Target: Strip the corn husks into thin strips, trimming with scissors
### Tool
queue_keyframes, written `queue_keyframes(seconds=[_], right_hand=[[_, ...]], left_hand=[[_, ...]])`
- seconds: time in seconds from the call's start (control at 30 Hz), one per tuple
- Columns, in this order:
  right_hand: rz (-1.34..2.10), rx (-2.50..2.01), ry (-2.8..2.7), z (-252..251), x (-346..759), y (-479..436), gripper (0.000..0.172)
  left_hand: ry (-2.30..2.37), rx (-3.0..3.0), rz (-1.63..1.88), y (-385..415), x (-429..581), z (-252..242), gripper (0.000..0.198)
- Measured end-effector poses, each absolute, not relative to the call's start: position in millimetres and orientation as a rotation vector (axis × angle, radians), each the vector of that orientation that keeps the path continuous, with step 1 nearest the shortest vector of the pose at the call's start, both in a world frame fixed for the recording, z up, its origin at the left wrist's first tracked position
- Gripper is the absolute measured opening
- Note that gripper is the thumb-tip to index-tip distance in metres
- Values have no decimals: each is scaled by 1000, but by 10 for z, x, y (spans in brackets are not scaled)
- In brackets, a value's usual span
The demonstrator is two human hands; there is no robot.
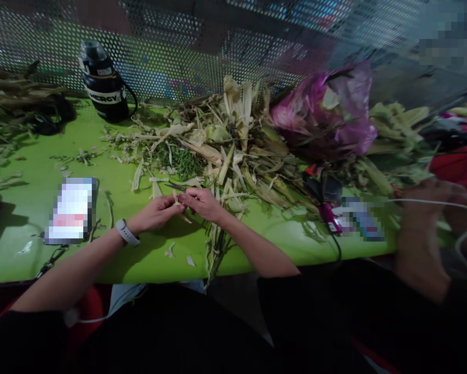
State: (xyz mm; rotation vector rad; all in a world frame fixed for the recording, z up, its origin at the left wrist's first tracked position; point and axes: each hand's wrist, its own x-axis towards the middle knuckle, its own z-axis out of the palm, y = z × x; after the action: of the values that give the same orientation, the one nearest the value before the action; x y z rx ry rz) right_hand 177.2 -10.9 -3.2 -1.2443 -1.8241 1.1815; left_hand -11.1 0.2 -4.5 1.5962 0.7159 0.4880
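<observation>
My left hand (155,212) and my right hand (204,203) meet over the green table (30,171), fingertips pinched together on a thin pale strip of husk (179,199). A grey watch (126,232) is on my left wrist. Just beyond my fingers lies a big heap of pale yellow-green husks and leaves (225,150). A bundle of green stalks (217,244) runs from under my right hand to the table's front edge.
A black bottle (103,83) stands at the back left by a perforated metal screen. A phone (71,210) lies left of my hands. A pink plastic bag (327,111) sits at the right. Another person's arm (424,239) works at the far right, near a phone (360,218).
</observation>
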Motion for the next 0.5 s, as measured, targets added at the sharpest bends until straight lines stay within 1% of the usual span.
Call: queue_keyframes(seconds=[0.1, 0.2, 0.37, 0.5], right_hand=[[1161, -1274, -1764, -33, 1778, -109, 57], [1143, -1278, -1765, -31, 1807, -94, 56], [1218, -1230, -1977, 72, 1939, -48, 57], [1431, -1089, -2032, 122, 1972, -49, 57]], left_hand=[[704, 1629, 610, 17, -118, -77, 25], [739, 1679, 621, 31, -128, -78, 27], [683, 1667, 373, 32, -147, 23, 36], [592, 1646, 220, -7, -125, 93, 37]])
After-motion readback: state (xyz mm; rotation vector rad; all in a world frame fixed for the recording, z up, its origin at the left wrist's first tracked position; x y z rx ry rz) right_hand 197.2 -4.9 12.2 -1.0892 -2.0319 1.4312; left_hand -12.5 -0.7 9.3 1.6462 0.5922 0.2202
